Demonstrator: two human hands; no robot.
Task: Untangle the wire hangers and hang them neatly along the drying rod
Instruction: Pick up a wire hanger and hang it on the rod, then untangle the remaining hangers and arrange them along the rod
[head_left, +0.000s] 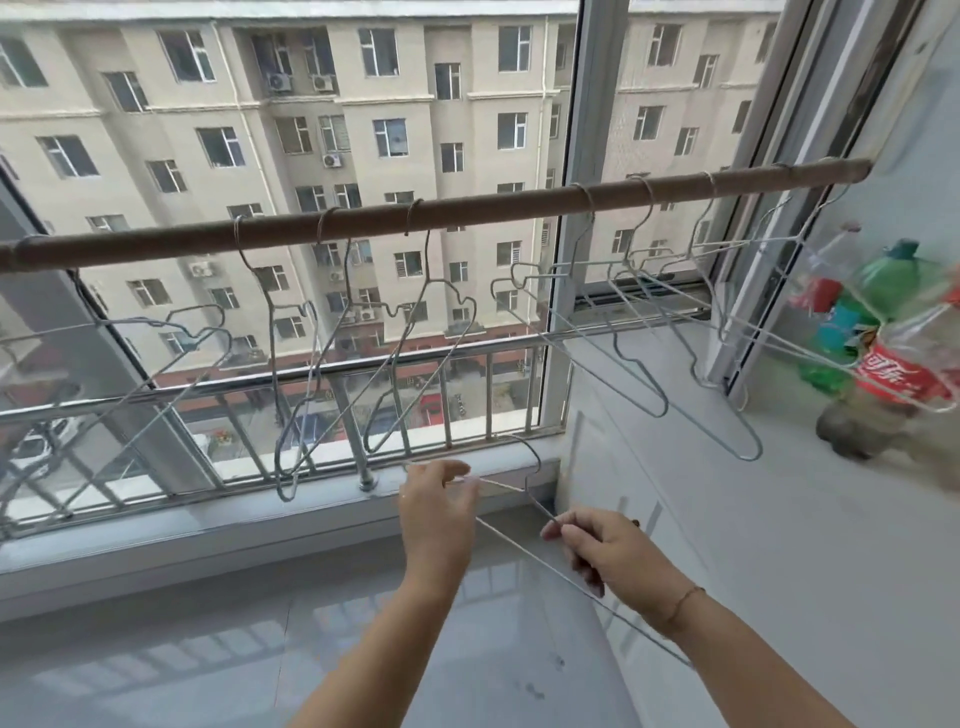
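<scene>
A brown drying rod (467, 210) runs across the window, rising to the right. Several wire hangers hang from it by their hooks: one group (311, 358) left of the middle, another group (644, 332) to the right. Below the rod, both hands hold one loose wire hanger (524, 551), its hook curving up near the sill. My left hand (439, 512) pinches one end of it. My right hand (602, 548) grips the wire near the neck, and a long side of the hanger runs down past my right wrist.
A metal railing (363, 374) stands outside the glass. The white window sill (234, 525) runs beneath it. Plastic bottles (893, 364), one with a red label and one green, stand on the ledge at the right. A white window frame post (571, 208) rises behind the rod.
</scene>
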